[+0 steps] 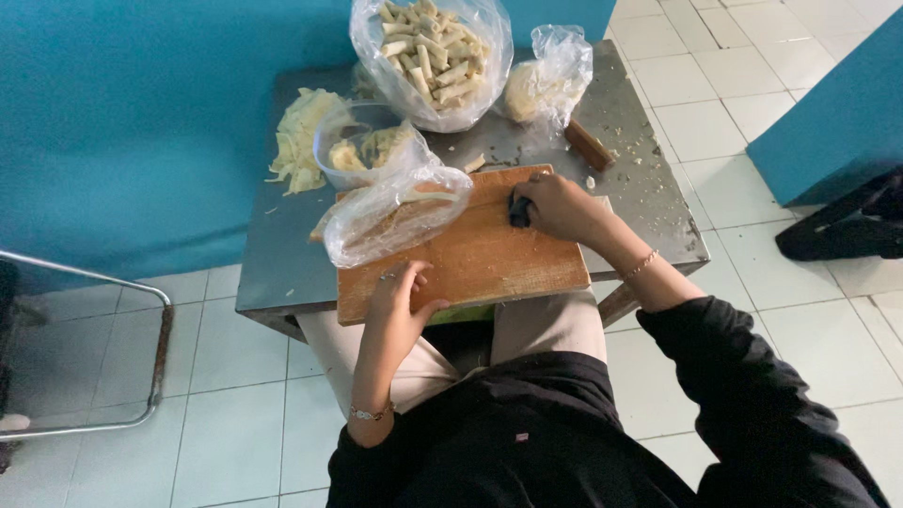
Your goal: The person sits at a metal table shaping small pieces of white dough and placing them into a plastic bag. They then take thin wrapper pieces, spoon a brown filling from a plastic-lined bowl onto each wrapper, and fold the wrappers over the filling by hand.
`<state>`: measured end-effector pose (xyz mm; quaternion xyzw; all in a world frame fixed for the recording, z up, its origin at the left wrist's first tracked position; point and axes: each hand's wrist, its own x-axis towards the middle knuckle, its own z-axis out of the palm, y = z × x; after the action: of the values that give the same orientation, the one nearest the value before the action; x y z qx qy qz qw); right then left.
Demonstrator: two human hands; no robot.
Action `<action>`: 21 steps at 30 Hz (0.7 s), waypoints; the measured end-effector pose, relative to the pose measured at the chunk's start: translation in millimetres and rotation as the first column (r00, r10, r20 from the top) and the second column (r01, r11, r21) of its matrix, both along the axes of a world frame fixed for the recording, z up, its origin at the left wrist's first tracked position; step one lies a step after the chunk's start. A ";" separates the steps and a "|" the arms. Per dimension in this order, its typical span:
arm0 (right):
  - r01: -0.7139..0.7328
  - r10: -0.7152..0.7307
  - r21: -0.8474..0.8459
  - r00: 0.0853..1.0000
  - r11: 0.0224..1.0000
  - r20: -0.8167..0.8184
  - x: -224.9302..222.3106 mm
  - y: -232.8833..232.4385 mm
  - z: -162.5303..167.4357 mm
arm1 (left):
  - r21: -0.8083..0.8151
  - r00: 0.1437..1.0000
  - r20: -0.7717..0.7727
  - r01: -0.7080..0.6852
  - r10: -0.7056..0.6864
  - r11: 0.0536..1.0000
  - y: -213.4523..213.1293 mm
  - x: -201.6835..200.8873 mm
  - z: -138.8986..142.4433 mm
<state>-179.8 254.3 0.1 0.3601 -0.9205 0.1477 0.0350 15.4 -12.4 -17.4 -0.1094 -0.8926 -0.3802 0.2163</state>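
Note:
A wooden cutting board point(489, 254) lies on a small metal table point(282, 254) in front of me. My left hand point(400, 299) rests on the board's near left edge, fingers curled, holding nothing I can see. My right hand point(555, 207) is closed around a small dark object point(518, 211) at the board's far right corner. A clear plastic bag point(395, 212) lies across the board's left end, beside a clear bowl point(362, 146) of pale food pieces.
A large bag of pale cut sticks point(431, 56) and a smaller bag point(550, 80) stand at the table's back. Pale shavings point(299, 136) lie at the left, a wooden handle point(589, 145) at the right. A metal chair frame point(141, 357) stands on the tiled floor.

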 end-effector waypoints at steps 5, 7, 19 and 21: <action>-0.058 0.062 -0.030 0.985 0.998 0.160 69.0 24.1 20.1 | 0.024 0.997 0.072 -0.011 0.009 1.000 -0.6 1.1 -2.1; -0.095 0.087 0.018 0.956 0.995 0.279 81.2 38.5 32.6 | 0.025 0.997 0.074 -0.004 0.002 1.000 -1.6 -0.3 -1.2; 0.158 -0.156 -0.016 0.983 0.987 0.100 -50.5 -15.2 18.9 | 0.037 0.999 0.040 0.019 -0.020 0.999 -0.8 -1.3 0.4; 0.085 -0.094 -0.150 0.994 0.985 -0.057 -39.6 -29.1 -1.2 | 0.001 0.999 0.043 0.007 -0.007 1.000 0.2 -0.6 0.1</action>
<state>-219.4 225.2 -1.0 0.3193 -0.9207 0.2019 0.0977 14.8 -12.2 -17.3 -0.1042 -0.8964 -0.3836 0.1959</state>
